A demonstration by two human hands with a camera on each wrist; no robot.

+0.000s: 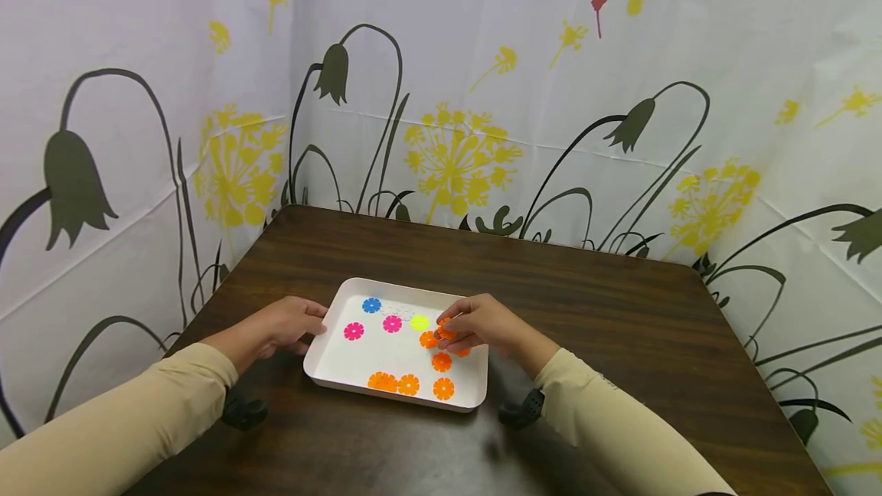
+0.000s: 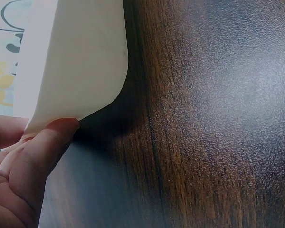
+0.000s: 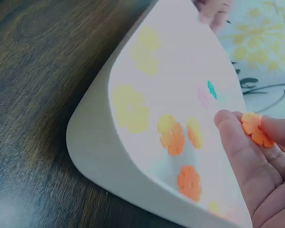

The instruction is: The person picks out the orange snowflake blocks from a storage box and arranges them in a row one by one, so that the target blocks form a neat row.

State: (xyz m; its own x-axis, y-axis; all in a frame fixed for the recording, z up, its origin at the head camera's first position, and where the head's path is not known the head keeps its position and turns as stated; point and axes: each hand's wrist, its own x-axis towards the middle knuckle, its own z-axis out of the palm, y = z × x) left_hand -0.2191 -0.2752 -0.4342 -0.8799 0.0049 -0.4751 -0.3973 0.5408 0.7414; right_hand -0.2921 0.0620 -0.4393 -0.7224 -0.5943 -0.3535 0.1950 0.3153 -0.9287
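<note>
A shallow white tray (image 1: 344, 366) lies on the brown table, with several flower-shaped plastic discs in it. My left hand (image 1: 292, 324) holds the tray's left side; in the left wrist view its thumb (image 2: 61, 128) presses the outer wall and a finger lies at the rim. Over the tray's right part, my right hand (image 1: 485, 324) pinches an orange flower disc (image 3: 256, 129) between thumb and fingertips. Close below it lie other orange discs (image 1: 442, 362). Further left in the tray are a yellow disc (image 1: 419, 323), two pink discs (image 1: 392, 324) and a blue disc (image 1: 372, 305).
More orange discs (image 1: 408, 384) lie along the tray's near wall, some overlapping. Dark wood-grain table (image 1: 606, 312) surrounds the tray. A white curtain (image 1: 441, 37) printed with flowers hangs behind the table and along its sides.
</note>
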